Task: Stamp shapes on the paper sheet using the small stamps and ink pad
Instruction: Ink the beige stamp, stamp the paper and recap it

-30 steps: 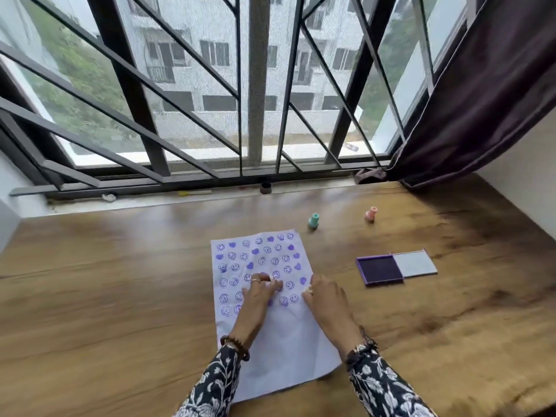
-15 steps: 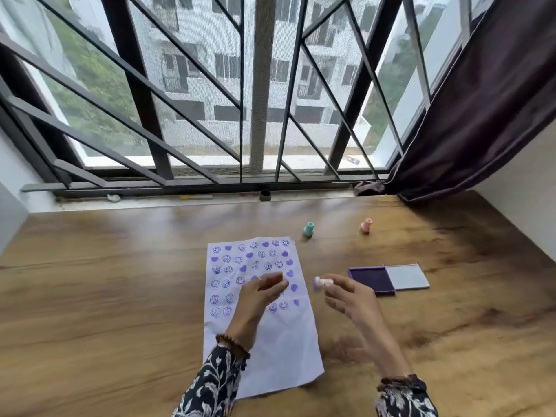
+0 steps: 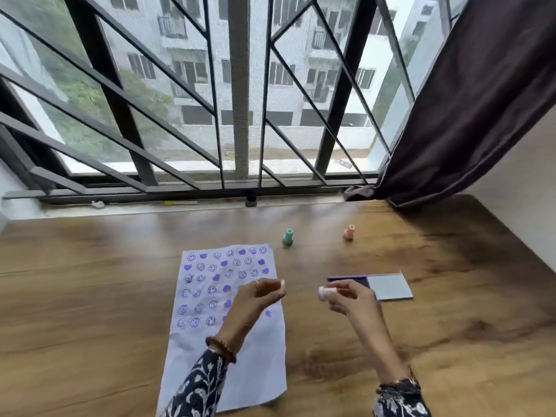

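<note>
We held stamp [image 3: 324,293] pinched in right hand [image 3: 350,299], lifted beside paper's [image 3: 234,341] right edge. Left hand [image 3: 258,296] hovered above paper, fingers loosely curled, empty. Between prints; next: re-ink on pad [image 3: 349,279] beyond right hand.

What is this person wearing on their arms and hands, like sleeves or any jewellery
Both arms wear dark navy sleeves printed with a white floral, leafy pattern. The left wrist carries a brown beaded bracelet, and a thin ring sits on a finger of the left hand. At the right wrist there is a darker band or bracelet, too blurred to identify. The right hand shows no ring.
</note>
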